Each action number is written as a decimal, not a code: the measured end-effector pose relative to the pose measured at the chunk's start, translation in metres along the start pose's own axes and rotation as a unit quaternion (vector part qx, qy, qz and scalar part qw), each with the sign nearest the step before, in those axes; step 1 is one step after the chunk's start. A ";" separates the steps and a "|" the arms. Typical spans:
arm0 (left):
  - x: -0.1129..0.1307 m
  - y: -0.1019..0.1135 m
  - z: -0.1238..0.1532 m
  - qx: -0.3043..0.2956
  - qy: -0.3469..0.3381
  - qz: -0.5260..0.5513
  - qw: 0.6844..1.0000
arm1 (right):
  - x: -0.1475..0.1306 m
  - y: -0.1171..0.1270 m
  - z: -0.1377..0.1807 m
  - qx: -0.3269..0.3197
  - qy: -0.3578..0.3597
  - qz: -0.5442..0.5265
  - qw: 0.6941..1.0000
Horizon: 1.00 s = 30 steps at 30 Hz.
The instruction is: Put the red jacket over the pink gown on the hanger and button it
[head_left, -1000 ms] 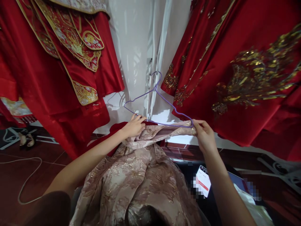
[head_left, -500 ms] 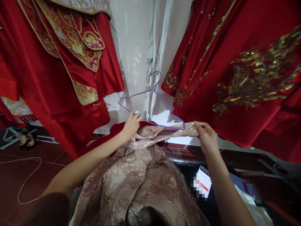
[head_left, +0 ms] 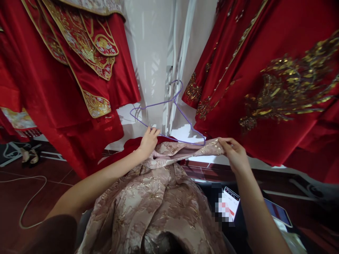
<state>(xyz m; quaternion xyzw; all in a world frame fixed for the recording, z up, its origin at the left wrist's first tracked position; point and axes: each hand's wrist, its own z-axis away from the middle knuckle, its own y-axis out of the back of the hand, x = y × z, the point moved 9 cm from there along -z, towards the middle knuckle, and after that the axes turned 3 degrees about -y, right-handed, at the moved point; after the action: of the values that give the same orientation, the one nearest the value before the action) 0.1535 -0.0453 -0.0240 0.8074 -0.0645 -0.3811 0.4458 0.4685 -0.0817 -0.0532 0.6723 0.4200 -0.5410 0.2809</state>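
A pink-and-gold brocade garment (head_left: 156,201) lies across my lap, its top edge lifted in front of me. My left hand (head_left: 148,141) is closed on the lower wire of a thin purple hanger (head_left: 169,106), near its left end. My right hand (head_left: 234,153) pinches the garment's right corner by the hanger's right end. The hanger is tilted, hook pointing up toward the white wall.
Red robes with gold embroidery hang at left (head_left: 66,70) and right (head_left: 265,77). A white wall (head_left: 156,53) stands between them. A phone (head_left: 229,206) lies on a dark surface by my right forearm. A white cord (head_left: 29,201) loops on the dark red floor.
The hanger has slid left relative to the garment, its right end drawing away from my right hand. My left hand shifted slightly left along the wire; my right hand stayed on the fabric.
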 end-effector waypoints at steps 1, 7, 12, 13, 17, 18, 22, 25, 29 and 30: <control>0.002 0.001 -0.001 0.008 -0.019 0.018 1.000 | -0.002 -0.001 -0.003 0.001 0.006 0.004 1.000; 0.007 0.013 0.001 0.064 -0.111 0.154 0.980 | -0.030 -0.031 -0.024 -0.022 0.076 0.052 0.995; 0.019 0.026 -0.003 0.081 -0.113 0.253 0.957 | -0.083 -0.077 -0.024 -0.029 0.214 0.223 0.950; 0.023 0.029 -0.005 0.084 -0.114 0.277 0.951 | -0.091 -0.085 -0.022 -0.014 0.241 0.258 0.935; 0.030 0.033 -0.013 0.105 -0.091 0.384 0.913 | -0.097 -0.103 -0.023 0.020 0.271 0.310 0.911; 0.027 0.033 -0.015 0.119 -0.081 0.415 0.898 | -0.095 -0.105 -0.023 0.026 0.267 0.310 0.912; -0.018 0.013 -0.015 0.189 -0.024 0.563 0.804 | -0.094 -0.101 -0.021 0.061 0.269 0.300 0.913; -0.092 -0.039 0.003 0.222 0.172 0.603 0.746 | -0.101 -0.099 -0.018 0.074 0.280 0.298 0.909; -0.159 -0.114 0.044 0.147 0.363 0.561 0.729 | -0.104 -0.100 -0.020 0.064 0.284 0.286 0.913; -0.168 -0.126 0.052 0.137 0.386 0.560 0.720 | -0.104 -0.100 -0.020 0.061 0.284 0.279 0.915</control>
<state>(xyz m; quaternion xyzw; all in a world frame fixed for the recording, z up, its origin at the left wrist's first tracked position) -0.0294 0.0690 -0.0431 0.7537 -0.3789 0.2952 0.4486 0.3856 -0.0430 0.0598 0.9034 0.2431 -0.2515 0.2480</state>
